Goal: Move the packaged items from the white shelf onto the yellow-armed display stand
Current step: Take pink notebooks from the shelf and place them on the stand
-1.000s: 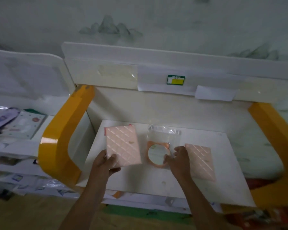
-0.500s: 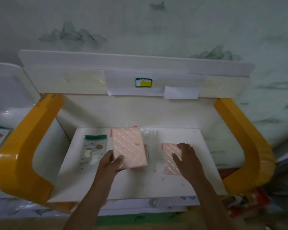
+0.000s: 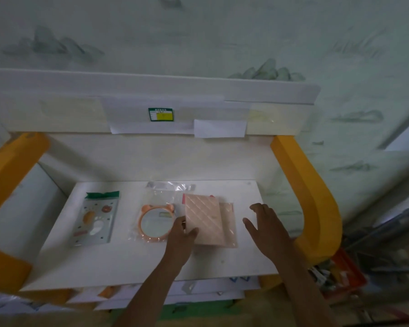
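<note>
Here the pink quilted package (image 3: 204,220) lies flat on the white platform (image 3: 118,263) of the display stand, right of centre. Its long axis runs from the near edge toward the back panel, tilted slightly to the left at the far end. The face is pale pink with raised diagonal lines; a small red tab shows at the far left corner. It overlaps a second pink package (image 3: 229,224) of the same pattern, which protrudes along its right and near edges.

The left hand (image 3: 181,234) grasps the near left corner of the upper package, thumb on top and fingers curled at the edge. The right hand (image 3: 266,223) hovers just right of the two packages, fingers spread and relaxed, grasping nothing.

Just left of the upper package lies a clear bag (image 3: 155,215) containing a round orange-rimmed mirror with small ears. Further left, apart from it, lies a grey cartoon-printed packet (image 3: 96,221) with a green header strip at its far end.

Yellow arms (image 3: 314,199) flank the platform on both sides. A green and yellow label (image 3: 161,114) is fixed to the back panel.
</note>
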Motion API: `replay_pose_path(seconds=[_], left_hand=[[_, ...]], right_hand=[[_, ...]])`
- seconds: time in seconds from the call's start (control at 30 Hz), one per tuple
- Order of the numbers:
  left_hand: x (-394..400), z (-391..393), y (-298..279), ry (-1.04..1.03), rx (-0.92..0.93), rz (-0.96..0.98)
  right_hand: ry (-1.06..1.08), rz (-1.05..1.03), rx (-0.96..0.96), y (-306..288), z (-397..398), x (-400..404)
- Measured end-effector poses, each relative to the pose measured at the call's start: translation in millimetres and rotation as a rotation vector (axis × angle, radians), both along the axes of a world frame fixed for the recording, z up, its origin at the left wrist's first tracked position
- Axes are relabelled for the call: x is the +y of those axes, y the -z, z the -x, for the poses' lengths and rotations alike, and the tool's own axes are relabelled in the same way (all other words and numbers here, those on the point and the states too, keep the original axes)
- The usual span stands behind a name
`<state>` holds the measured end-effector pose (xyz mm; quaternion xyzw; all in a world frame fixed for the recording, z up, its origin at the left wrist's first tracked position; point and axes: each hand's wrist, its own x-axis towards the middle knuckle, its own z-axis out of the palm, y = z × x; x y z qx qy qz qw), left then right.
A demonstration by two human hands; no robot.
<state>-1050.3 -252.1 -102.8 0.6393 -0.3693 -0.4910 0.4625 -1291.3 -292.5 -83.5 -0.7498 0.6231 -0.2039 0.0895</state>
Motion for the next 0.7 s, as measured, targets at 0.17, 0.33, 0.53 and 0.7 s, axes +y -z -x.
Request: replay_pose_path(seconds=[0.17, 0.33, 0.53, 0.7], left_hand=[[-10, 25, 16, 0.036, -0.086, -0.042], [-14, 36, 19, 0.116, -0.325, -0.007], [-12, 42, 32, 0.217, -0.815, 0.065], [-2, 31, 26, 0.200, -0.753, 0.206]], right_hand=[[-0.019, -0.003, -0.012, 0, 13, 6], [-0.029, -0.030, -0.051, 1, 19, 9], [-0.031, -0.085, -0.134, 0, 19, 7], [-0.026, -0.147, -0.252, 4, 10, 5]])
